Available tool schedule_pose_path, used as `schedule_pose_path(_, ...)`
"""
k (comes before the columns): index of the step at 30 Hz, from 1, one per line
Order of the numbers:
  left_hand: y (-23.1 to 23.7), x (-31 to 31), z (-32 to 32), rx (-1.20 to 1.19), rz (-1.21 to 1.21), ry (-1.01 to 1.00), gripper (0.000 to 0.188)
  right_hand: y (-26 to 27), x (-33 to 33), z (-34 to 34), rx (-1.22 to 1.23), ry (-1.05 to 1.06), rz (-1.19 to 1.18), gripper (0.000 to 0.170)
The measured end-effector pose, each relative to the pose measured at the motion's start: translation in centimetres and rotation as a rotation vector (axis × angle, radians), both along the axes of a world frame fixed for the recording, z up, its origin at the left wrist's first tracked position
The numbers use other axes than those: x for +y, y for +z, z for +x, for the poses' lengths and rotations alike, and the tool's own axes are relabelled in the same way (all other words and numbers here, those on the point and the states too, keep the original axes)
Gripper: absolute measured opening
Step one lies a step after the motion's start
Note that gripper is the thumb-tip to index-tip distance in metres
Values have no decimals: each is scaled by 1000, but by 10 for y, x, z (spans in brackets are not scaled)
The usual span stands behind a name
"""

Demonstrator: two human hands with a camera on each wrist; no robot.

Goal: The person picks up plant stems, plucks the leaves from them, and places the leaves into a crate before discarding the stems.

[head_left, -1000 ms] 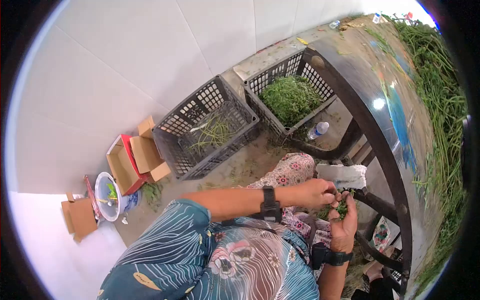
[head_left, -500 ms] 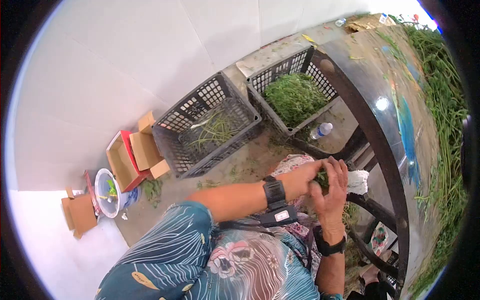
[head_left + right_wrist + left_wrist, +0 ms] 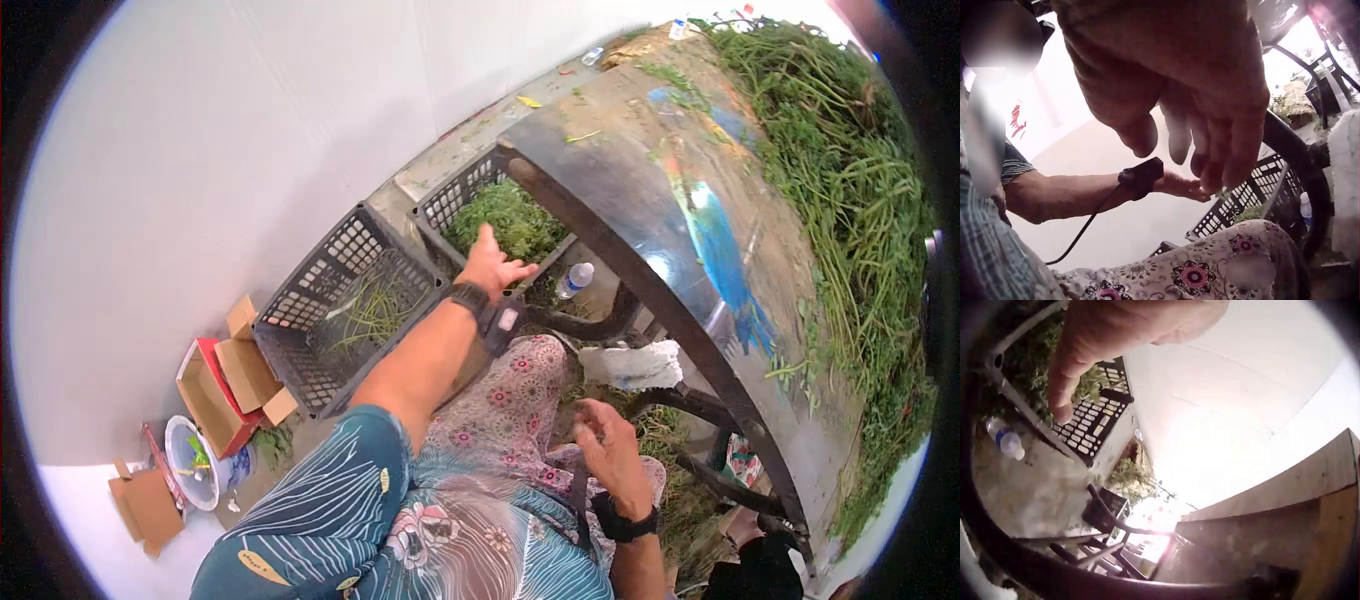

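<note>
The left hand (image 3: 490, 268) is stretched over the near edge of a black crate, fingers spread, above a heap of green leaves (image 3: 515, 222); nothing is seen in its grasp. In the left wrist view that hand (image 3: 1129, 337) hangs over the leaves (image 3: 1035, 359) and the crate's slotted wall (image 3: 1094, 425). Above the patterned trousers (image 3: 500, 395) hovers the right hand (image 3: 612, 452), its fingers loosely bent. The right wrist view shows the right hand (image 3: 1179, 81) with fingers hanging down and nothing visible between them.
A second black crate (image 3: 335, 335) holds a few stems. Beside the leaf crate stands a bottle (image 3: 575, 281). The table (image 3: 600, 150) with its dark rim bears a long pile of greens (image 3: 850, 190). Cardboard boxes (image 3: 245, 375) and a basin (image 3: 195, 462) lie at the left; a white cloth (image 3: 632, 366) is near the knees.
The hands, together around some greens before, have parted. The left hand has reached out to the leaf crate and its fingers have spread; the right hand has dropped lower. The head view has shifted.
</note>
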State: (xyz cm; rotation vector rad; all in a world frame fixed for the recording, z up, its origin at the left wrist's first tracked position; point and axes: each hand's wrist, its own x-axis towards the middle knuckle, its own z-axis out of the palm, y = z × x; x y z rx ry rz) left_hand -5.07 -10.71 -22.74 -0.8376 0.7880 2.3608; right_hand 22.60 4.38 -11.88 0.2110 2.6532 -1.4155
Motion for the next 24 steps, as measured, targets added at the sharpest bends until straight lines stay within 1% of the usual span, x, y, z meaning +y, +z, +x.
schedule_pose_path(1,-8,-6,5,39,-20,-31,79,-2,3,5,-35,-3,-7,34)
schedule_pose_path(2,-8,-13,14,44,-23,-34,69,-4,5,11,-63,-19,-12,33)
schedule_pose_path(3,-9,-22,23,46,-28,-35,60,-6,6,14,-41,-33,-16,33)
schedule_pose_path(6,-53,-50,38,-15,76,-83,38,-8,9,24,14,-62,-28,30)
schedule_pose_path(8,-50,-68,56,-35,274,-173,29,-8,14,29,50,-80,-38,26)
schedule_pose_path(9,-44,-70,65,-44,374,-221,28,-8,19,32,58,-82,-18,25)
schedule_pose_path(10,-21,-65,76,-37,222,-224,27,-9,25,34,66,-84,2,23)
schedule_pose_path(13,24,-48,98,-7,132,-332,28,5,29,36,157,-141,14,20)
schedule_pose_path(14,41,-38,106,54,60,-379,25,15,29,35,198,-164,10,19)
schedule_pose_path(17,80,-11,120,193,-16,-557,23,47,30,39,225,-306,51,19)
schedule_pose_path(18,96,-2,127,316,-83,-654,24,45,36,44,294,-369,-1,18)
schedule_pose_path(19,104,5,132,388,-97,-728,24,52,40,47,325,-421,-27,18)
schedule_pose_path(21,119,18,143,529,-122,-881,25,79,47,61,382,-528,-77,18)
schedule_pose_path(23,145,29,154,704,-151,-985,26,99,58,71,531,-636,20,18)
schedule_pose_path(24,152,33,157,788,-162,-1026,26,110,66,76,561,-696,102,16)
